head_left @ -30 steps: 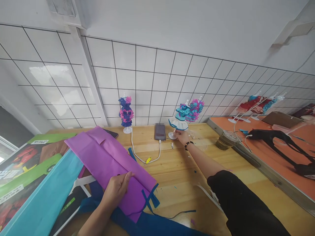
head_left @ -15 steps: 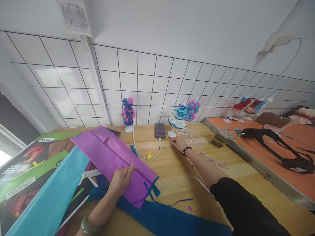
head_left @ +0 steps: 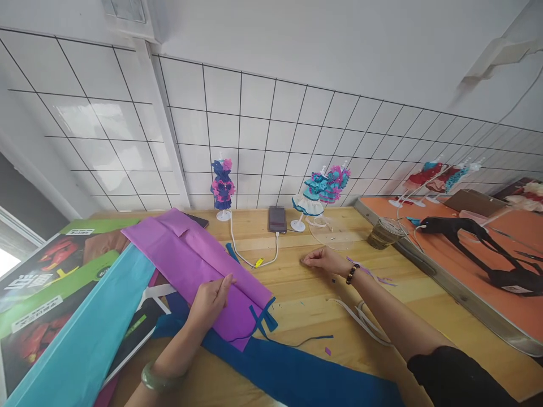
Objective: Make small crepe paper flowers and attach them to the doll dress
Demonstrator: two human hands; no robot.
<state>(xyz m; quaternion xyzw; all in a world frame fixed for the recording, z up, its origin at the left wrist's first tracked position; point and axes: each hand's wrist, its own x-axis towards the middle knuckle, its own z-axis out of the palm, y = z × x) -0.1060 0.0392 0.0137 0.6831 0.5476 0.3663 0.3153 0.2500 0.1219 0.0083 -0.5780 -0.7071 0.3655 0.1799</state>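
My left hand [head_left: 211,301] is closed in a pinch, thumb against the forefinger, and rests on purple fabric [head_left: 178,249]. Whatever those fingers may hold does not show. My right hand [head_left: 327,261] hovers over the wooden table with its fingertips pinched together; something tiny and dark shows at the tips, too small to name. Dark blue fabric [head_left: 305,367] stretches across the table in front of me, with narrow blue strips [head_left: 265,319] at the purple fabric's corner. Turquoise fabric [head_left: 97,311] hangs down on the left.
Small dress stands hold a blue-pink dress [head_left: 223,189] and a turquoise-white dress [head_left: 309,200] by the tiled wall. A grey device [head_left: 277,220] has a white cable [head_left: 246,260]. A jar [head_left: 384,234] and black strap [head_left: 458,232] lie right; printed boxes [head_left: 46,294] lie left.
My right hand, still pinching, has drawn back from beside the dress stand toward me and to the right. A white cord now shows more beside my right forearm. My left hand stays put.
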